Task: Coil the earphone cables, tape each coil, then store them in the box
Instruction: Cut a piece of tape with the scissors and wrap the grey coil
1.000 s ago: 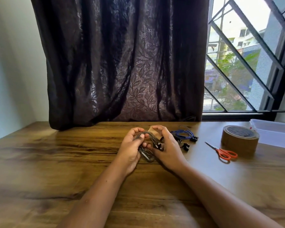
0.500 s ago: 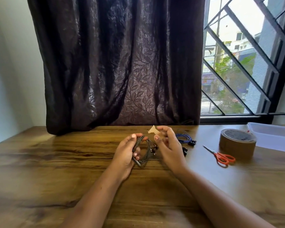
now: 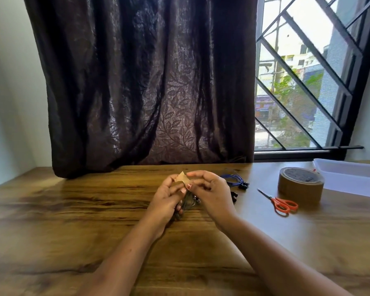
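1. The hands are together, close over the table (image 3: 77, 212). The left hand (image 3: 168, 198) curls round the grey coil (image 3: 188, 203), which sits between the two palms with only a sliver showing.
2. The right hand (image 3: 213, 194) pinches a brown strip (image 3: 182, 177) of tape above the coil. The left fingertips touch the strip's other edge. The strip is not yet wrapped, so this looks like the taping step for this coil.
3. The cable looks thin, light and springy, so the loops would likely spring apart if the left grip slackens. It seems best to hold across all the loops at one spot and leave a bare stretch beside the fingers for the tape. The dangling buds and plug are poor places to grip.
4. The strip is flimsy and sticky and may fold on itself or cling to skin. Held by its ends, the middle can meet the cable first.
5. A blue set (image 3: 235, 180) lies just beyond the right hand, and black buds (image 3: 234, 195) lie just beside it. The scissors (image 3: 283, 205), the roll (image 3: 300, 184) and the box (image 3: 350, 178) lie farther right, well apart from the hands.
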`<act>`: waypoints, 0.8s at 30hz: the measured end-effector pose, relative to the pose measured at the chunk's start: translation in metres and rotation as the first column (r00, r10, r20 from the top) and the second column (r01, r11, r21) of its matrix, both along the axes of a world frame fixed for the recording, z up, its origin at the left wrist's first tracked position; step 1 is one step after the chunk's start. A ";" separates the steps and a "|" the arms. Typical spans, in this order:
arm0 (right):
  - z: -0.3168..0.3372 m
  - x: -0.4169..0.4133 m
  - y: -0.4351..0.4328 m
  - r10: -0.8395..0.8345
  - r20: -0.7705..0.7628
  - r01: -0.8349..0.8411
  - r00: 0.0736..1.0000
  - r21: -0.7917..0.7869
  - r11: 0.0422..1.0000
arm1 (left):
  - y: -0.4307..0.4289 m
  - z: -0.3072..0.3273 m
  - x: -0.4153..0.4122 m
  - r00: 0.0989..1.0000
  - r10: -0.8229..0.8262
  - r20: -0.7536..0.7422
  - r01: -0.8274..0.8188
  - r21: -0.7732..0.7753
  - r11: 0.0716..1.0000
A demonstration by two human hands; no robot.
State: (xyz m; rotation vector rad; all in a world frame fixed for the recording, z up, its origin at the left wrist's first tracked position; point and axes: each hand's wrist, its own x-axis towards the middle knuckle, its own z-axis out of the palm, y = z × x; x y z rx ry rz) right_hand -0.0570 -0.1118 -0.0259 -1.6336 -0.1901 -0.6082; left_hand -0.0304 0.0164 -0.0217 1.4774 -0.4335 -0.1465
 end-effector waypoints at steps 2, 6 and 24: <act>0.001 -0.001 -0.001 -0.006 0.032 0.007 0.999 -0.045 0.999 | 0.001 0.001 0.000 1.000 -0.004 0.028 0.004 -0.001 1.000; 0.001 0.000 -0.003 -0.034 0.045 0.040 0.998 -0.147 0.988 | 0.002 0.000 -0.001 0.998 -0.017 0.054 0.014 0.060 0.998; -0.001 0.001 -0.014 0.014 -0.018 -0.017 1.000 -0.207 0.978 | 0.003 -0.006 0.001 0.983 -0.015 0.183 -0.022 0.200 0.980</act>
